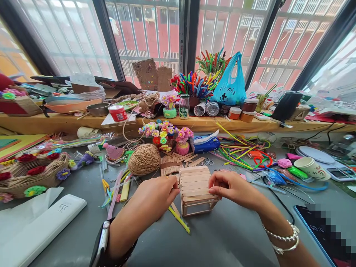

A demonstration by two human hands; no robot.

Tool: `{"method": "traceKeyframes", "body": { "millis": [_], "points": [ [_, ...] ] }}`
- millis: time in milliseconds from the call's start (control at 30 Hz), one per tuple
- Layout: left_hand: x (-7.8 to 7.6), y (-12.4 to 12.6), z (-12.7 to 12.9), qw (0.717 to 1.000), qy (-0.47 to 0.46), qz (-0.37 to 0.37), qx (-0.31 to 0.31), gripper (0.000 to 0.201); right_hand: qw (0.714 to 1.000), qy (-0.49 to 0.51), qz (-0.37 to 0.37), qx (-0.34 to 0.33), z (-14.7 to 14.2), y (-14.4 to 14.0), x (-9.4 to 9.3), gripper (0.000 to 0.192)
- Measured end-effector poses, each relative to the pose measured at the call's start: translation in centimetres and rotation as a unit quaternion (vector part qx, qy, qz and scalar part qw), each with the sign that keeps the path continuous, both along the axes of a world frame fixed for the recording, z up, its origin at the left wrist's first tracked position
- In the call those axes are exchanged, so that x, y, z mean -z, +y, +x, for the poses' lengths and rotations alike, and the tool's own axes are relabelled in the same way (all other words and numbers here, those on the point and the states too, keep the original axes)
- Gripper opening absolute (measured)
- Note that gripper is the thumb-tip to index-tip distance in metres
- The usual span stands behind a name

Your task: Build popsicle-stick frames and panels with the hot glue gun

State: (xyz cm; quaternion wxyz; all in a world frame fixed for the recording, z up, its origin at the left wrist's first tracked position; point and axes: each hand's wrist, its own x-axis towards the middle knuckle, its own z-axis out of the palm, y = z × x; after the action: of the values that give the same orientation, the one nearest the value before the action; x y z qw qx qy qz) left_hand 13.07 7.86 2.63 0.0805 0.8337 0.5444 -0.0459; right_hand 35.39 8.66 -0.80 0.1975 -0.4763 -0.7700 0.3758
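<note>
**Stick frame [197,183] stood on a crowded bench [236,233]**

The frame, slatted on top and open at the near side, stood about midway between the bench's left and right edges. The left hand [157,193] was at its left side, thumb and forefinger tips close together; whether they pinched anything I could not tell. The right hand [233,187] touched the right edge of the slatted top, thumb and bent forefinger nearly meeting; how firmly they gripped could not be told.

A yellow-green pipe cleaner [182,222] lay close by the frame's near left corner. Loose craft sticks [197,162] and scissors [208,161] crowded just behind it, with a twine ball [144,159] behind the left hand. Toward the bench's far edge sat a blue tissue pack [206,144], and right of it a tangle of pipe cleaners [236,155].

A paper cup [308,167] lay tipped beside a scale [338,170] toward the right edge. A phone [314,226] filled the near right corner, a white power bank [52,230] the near left, with a flowered basket [16,189] beyond at the left edge.
</note>
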Motion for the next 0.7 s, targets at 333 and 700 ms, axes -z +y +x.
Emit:
{"method": "traceKeyframes", "body": {
  "millis": [333,700],
  "points": [
    [-0.1,-0.2,0.2,1.000,0.000,-0.001,0.008,0.021,0.997,-0.049,0.044,0.037,-0.2,0.2,0.2,0.021],
    [0.1,-0.2,0.6,1.000,0.013,-0.007,0.027,0.021,0.991,-0.118,0.054,0.028,1.1,-0.1,-0.4,0.022]
  ]
}}
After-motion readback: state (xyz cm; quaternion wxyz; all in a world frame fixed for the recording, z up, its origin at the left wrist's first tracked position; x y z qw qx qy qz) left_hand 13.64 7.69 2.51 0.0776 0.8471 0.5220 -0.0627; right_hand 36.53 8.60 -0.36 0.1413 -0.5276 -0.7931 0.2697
